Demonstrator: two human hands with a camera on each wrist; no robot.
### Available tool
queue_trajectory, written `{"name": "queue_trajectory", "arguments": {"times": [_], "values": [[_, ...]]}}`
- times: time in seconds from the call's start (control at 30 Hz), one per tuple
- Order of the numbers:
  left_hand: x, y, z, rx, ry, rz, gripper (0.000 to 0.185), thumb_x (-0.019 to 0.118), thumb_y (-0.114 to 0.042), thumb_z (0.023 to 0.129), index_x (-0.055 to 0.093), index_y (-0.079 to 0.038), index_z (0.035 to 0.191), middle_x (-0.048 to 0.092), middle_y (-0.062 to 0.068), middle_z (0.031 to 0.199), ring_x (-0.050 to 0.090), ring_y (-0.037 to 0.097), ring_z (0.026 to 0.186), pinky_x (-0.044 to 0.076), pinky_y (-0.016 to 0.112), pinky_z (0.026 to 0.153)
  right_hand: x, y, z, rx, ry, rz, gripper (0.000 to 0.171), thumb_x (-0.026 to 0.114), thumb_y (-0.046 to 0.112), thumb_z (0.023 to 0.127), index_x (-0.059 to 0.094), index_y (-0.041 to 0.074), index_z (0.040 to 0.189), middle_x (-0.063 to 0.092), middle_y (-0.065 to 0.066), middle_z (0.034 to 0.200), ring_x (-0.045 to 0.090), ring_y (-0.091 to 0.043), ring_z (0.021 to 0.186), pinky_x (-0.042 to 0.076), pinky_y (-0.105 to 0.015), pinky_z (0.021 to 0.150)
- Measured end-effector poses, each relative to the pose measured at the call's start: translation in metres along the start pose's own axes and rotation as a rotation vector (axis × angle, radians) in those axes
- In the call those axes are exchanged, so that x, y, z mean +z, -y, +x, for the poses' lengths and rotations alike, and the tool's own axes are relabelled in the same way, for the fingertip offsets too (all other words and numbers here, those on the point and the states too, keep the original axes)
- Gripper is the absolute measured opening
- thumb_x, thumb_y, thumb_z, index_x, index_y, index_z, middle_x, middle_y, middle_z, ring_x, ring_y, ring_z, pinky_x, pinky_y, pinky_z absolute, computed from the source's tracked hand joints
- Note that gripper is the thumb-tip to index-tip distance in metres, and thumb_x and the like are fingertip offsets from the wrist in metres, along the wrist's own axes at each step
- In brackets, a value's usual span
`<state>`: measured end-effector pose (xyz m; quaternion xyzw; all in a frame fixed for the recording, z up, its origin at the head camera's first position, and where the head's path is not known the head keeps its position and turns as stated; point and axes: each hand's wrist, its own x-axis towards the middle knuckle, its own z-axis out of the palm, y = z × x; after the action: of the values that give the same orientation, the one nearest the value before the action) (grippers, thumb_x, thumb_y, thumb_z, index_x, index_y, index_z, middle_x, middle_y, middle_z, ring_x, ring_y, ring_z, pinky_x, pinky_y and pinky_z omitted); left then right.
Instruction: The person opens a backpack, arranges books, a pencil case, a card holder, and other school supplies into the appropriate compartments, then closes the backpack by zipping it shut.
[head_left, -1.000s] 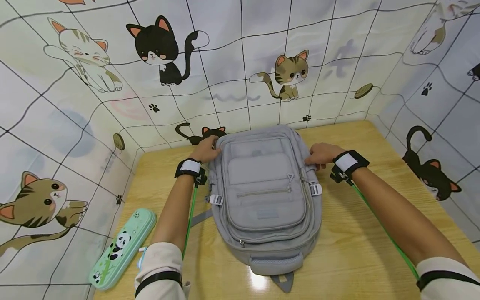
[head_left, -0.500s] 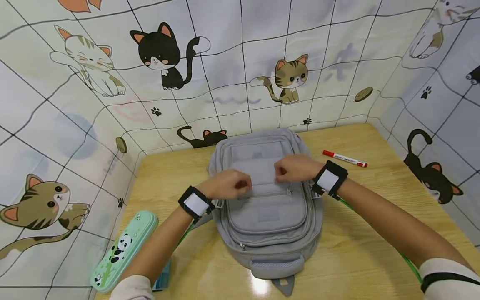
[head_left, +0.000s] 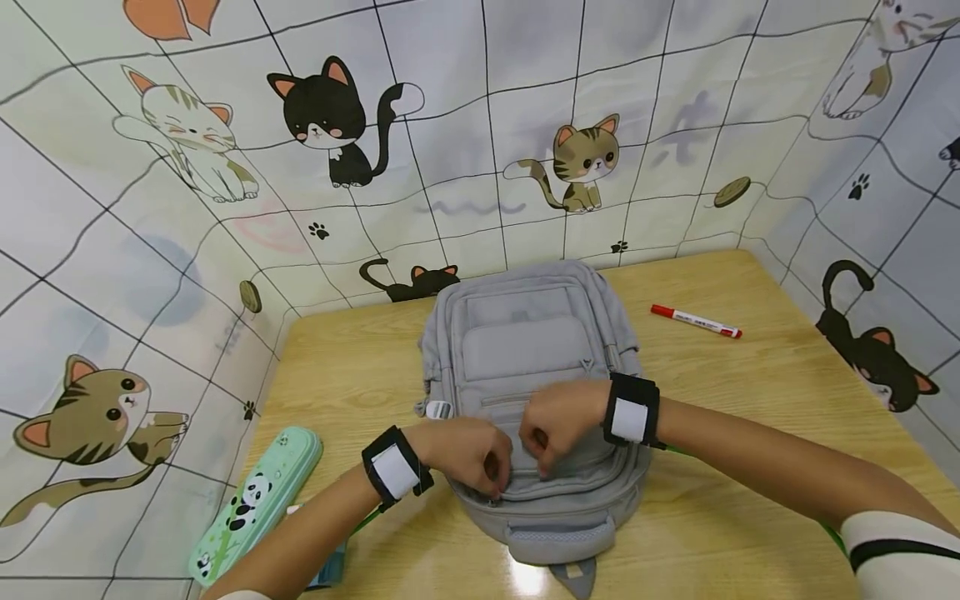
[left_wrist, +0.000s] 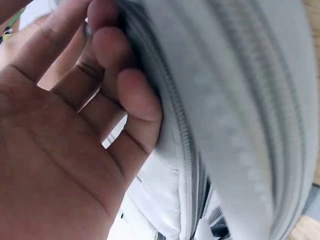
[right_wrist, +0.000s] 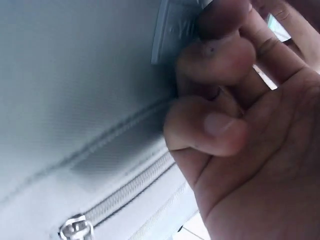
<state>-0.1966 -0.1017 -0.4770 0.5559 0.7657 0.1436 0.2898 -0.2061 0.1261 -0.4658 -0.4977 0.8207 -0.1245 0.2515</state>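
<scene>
A grey backpack [head_left: 525,350] lies flat on the wooden table [head_left: 750,400], its handle end toward me. Both hands meet at its near front panel, by the zipper line. My left hand [head_left: 468,454] has its fingers curled against the fabric beside a zipper track [left_wrist: 187,145]; the thumb and forefinger seem to pinch something small and metallic. My right hand [head_left: 555,425] also curls into the front panel [right_wrist: 75,100], its fingers bunched on the cloth. In the right wrist view a metal zipper pull [right_wrist: 75,231] lies free below that hand.
A red marker [head_left: 696,321] lies on the table right of the backpack. A mint-green panda pencil case [head_left: 255,504] sits at the left front, with a blue object [head_left: 330,575] beside it. Cat-printed cloth walls [head_left: 187,275] enclose the table on three sides.
Both hands left the backpack's far corners and came toward me along its front, meeting at the near zipper. The red marker came into view once the right hand moved.
</scene>
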Motion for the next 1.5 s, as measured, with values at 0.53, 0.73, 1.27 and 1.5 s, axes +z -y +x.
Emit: {"name": "queue_trajectory", "arguments": {"times": [0.53,0.73,1.27,1.5], "values": [[0.008,-0.019,-0.004,-0.208,0.006,0.248,0.022,0.088,-0.022,0.075,0.069,-0.027,0.066,0.058,-0.019,0.076,0.052,-0.002,0.062,0.041,0.015,0.054,0.015,0.013,0.003,0.021,0.026,-0.203,0.026,0.091,0.035,0.072,0.067,0.027,0.063,0.052,0.023,0.06,0.044,0.004,0.055,0.036,-0.014,0.051],[0.012,-0.021,-0.004,-0.232,-0.008,0.304,0.023,0.087,-0.025,0.075,0.065,-0.027,0.068,0.056,-0.019,0.075,0.051,-0.002,0.062,0.041,0.016,0.053,0.017,0.016,0.004,0.036,0.002,-0.178,0.036,0.093,0.049,0.074,0.066,0.029,0.063,0.055,0.022,0.058,0.048,0.004,0.053,0.038,-0.016,0.05],[-0.019,0.01,-0.034,-0.34,-0.061,0.005,0.022,0.079,-0.006,0.079,0.065,-0.019,0.069,0.053,-0.013,0.062,0.044,0.004,0.055,0.036,0.02,0.052,0.017,0.021,0.008,-0.002,0.017,-0.234,0.021,0.088,0.032,0.076,0.069,0.028,0.068,0.055,0.02,0.061,0.046,0.001,0.055,0.037,-0.017,0.053],[-0.025,0.024,-0.043,-0.33,-0.086,-0.076,0.019,0.079,-0.006,0.082,0.07,-0.017,0.069,0.051,-0.014,0.059,0.042,0.003,0.053,0.035,0.02,0.052,0.013,0.021,0.012,0.034,0.039,-0.134,0.025,0.086,0.035,0.083,0.067,0.027,0.068,0.055,0.021,0.063,0.048,0.002,0.055,0.039,-0.016,0.055]]}}
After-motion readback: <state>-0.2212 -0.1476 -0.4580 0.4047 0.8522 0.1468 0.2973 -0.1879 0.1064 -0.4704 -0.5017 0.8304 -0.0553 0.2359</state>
